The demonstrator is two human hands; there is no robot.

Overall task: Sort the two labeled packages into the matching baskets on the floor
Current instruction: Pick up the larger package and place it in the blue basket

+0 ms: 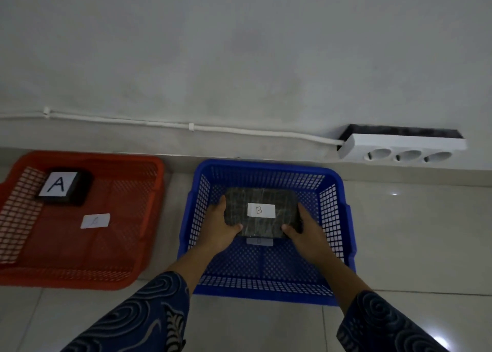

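A dark wrapped package B (pixel 261 196) with a white "B" label is inside the blue basket (pixel 335 215). My left hand (pixel 221 226) grips its left side and my right hand (pixel 306 231) grips its right side. Just below the package, a small label (pixel 259 242) on the basket floor is partly hidden. To the left stands the red basket (pixel 127 245) with a white "A" label (pixel 95 221) on its floor. A black package A (pixel 65 186) with a large white "A" card lies in its far left corner.
Both baskets sit on a pale tiled floor against a white wall. A white power strip (pixel 402 149) with three sockets lies by the wall at the right, and its white cable (pixel 191 126) runs left along the wall.
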